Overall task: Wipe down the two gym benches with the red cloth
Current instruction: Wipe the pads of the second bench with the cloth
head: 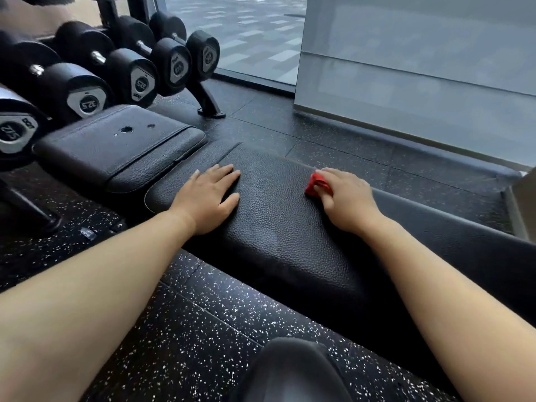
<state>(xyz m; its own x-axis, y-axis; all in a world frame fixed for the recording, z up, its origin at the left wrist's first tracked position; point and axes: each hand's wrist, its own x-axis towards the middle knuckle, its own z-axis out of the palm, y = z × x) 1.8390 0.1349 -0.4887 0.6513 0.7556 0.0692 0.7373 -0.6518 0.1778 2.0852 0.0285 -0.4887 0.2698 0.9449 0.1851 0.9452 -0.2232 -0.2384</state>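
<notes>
Right of centre, the right hand grips the crumpled red cloth, which pokes out leftward from its curled fingers, against the near black bench running lower right to upper left, while the left hand lies flat, fingers straight, near a second bench, dumbbells and speckled rubber floor.

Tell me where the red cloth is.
The red cloth sits right of centre in the head view, bunched in the right hand on the near bench, with the left hand flat on it further left.
</notes>
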